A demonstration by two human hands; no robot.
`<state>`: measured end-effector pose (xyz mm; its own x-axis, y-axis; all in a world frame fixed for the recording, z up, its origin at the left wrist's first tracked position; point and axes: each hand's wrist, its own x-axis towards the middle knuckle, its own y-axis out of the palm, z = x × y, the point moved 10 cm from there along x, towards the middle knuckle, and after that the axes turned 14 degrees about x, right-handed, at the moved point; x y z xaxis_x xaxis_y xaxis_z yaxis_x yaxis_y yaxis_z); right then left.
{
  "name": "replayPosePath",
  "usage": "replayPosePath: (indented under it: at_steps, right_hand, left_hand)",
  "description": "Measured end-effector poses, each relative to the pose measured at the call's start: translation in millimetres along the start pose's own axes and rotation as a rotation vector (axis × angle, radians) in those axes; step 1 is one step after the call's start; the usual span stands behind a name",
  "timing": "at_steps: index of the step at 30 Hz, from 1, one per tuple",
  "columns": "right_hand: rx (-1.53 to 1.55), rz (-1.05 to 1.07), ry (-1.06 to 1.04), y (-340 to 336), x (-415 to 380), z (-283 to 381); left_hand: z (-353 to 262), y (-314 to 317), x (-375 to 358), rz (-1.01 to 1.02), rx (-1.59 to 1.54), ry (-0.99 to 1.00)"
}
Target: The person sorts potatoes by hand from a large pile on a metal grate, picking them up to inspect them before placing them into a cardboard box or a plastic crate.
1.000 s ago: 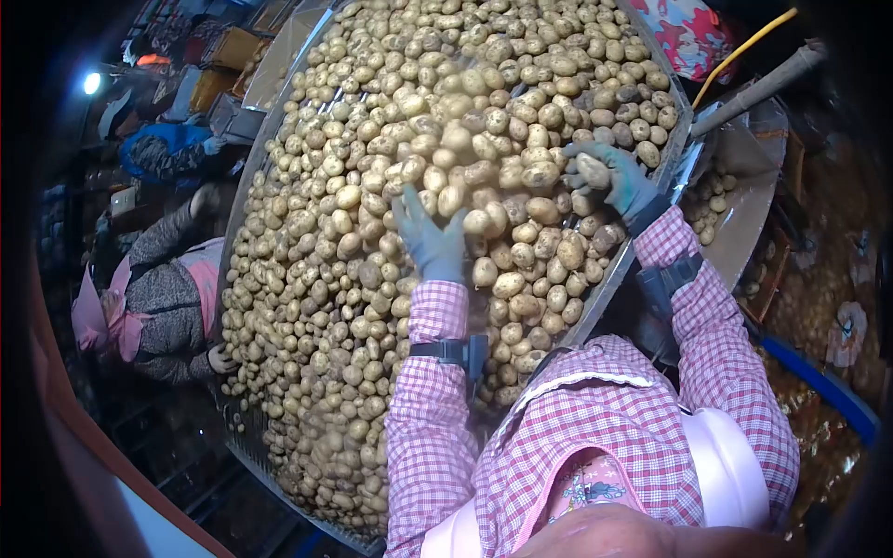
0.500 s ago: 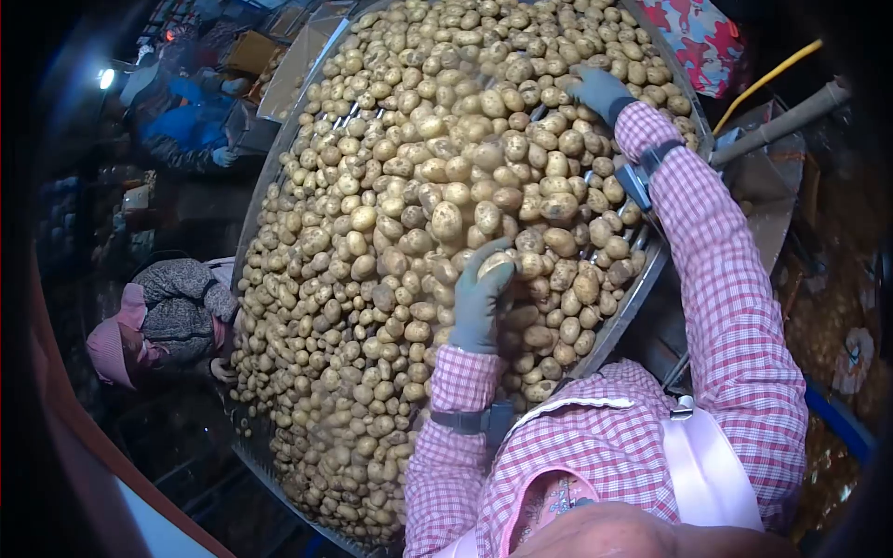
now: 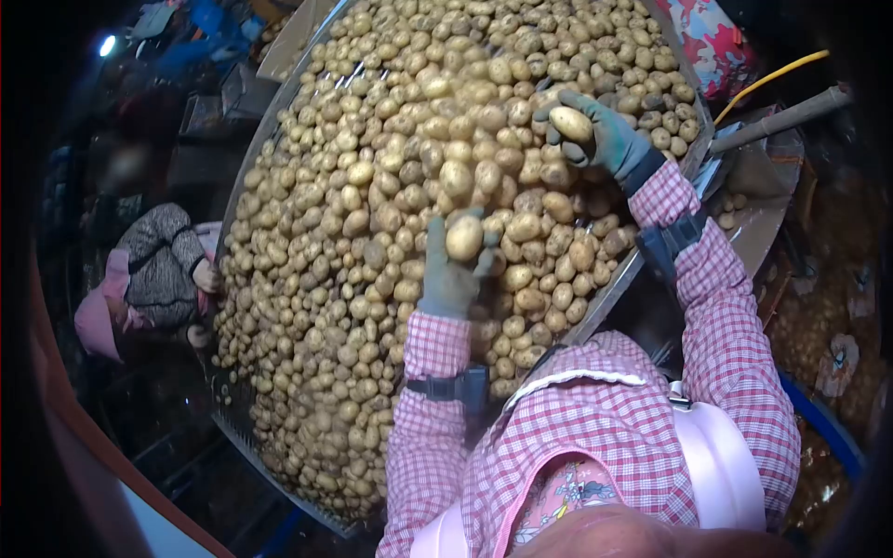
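A broad layer of potatoes (image 3: 326, 307) covers the sorting table in front of me. My left hand (image 3: 453, 277), in a grey-green glove, is closed round a pale potato (image 3: 463, 239), its fingers cupping it from below. Farther right, my right hand (image 3: 605, 135), gloved the same way, grips another potato (image 3: 570, 124) and is turned so that it faces up. Both hands are just above the heap. Part of the heap under each hand is hidden.
A metal edge (image 3: 609, 296) borders the table on my side. At the right, a grey pole (image 3: 781, 119) and a yellow hose (image 3: 767, 82) stick out. Another person (image 3: 163, 270) in a pink head covering stands at the left edge, one hand at the potatoes.
My right hand has drawn back toward me from the far potatoes and now holds one up. My left hand has shifted left and slightly away from me, its potato turned into fuller view.
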<state>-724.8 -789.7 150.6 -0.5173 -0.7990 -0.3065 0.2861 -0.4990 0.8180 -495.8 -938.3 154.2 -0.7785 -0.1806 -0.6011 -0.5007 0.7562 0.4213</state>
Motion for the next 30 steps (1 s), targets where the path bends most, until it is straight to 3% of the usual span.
replayPosePath:
  at_steps: [2,5,7,9,11,12,14,16,19,20,21,23,24,26,29,30]
  right_hand:
    - [0.168,-0.004,0.106,23.6,-15.9,-40.5]
    - [0.092,0.168,0.040,69.0,-40.0,-77.5]
    - [0.072,0.197,0.101,80.0,-47.9,-110.9]
    - [0.255,0.263,0.225,100.0,-52.0,-146.1]
    - [0.237,0.201,0.218,109.7,-61.4,-169.2]
    - [0.188,0.196,0.210,118.9,-68.3,-178.0]
    - [0.156,0.141,0.223,125.4,-81.9,-202.3]
    - [0.093,0.088,0.274,120.4,-86.3,-232.2]
    - [0.052,-0.034,0.236,113.7,-94.1,-273.2]
    - [-0.078,-0.010,0.305,119.8,-101.9,-278.6]
    - [-0.515,0.088,0.014,125.5,-89.9,-270.6]
    - [-0.572,0.036,-0.025,127.2,-99.9,-282.5]
    - [-0.606,0.058,0.002,144.4,-108.6,-284.0]
    - [-0.674,0.101,0.058,173.8,-125.4,-288.3]
    - [-1.094,0.193,-0.170,196.6,-139.0,-310.7]
    - [-0.976,0.172,-0.147,194.4,-144.2,-311.1]
  left_hand:
    - [-5.4,0.7,-7.5,0.049,0.082,0.110]
    - [8.1,-11.4,-19.2,0.054,-0.119,0.009]
    - [9.7,-19.1,-32.2,0.180,-0.104,0.082]
    - [11.3,-27.8,-48.3,0.221,-0.079,0.105]
    - [21.1,-41.1,-67.2,0.166,-0.070,0.023]
    - [25.8,-42.6,-77.9,0.256,-0.149,-0.015]
    - [39.0,-60.5,-90.5,0.237,-0.270,-0.073]
    - [41.5,-56.7,-111.6,0.415,-0.451,-0.099]
    - [53.9,-94.1,-123.6,0.214,-0.260,-0.060]
    - [58.5,-102.7,-127.1,0.186,-0.236,-0.065]
    - [61.4,-109.3,-131.8,0.159,-0.213,-0.070]
    - [67.1,-123.9,-141.7,-0.003,-0.118,-0.066]
    - [61.0,-117.6,-155.4,0.053,0.042,-0.085]
    - [84.5,-130.4,-145.8,0.099,0.009,-0.127]
    - [119.9,-134.0,-141.5,0.228,-0.095,-0.206]
    - [135.8,-138.1,-124.8,0.101,-0.147,-0.151]
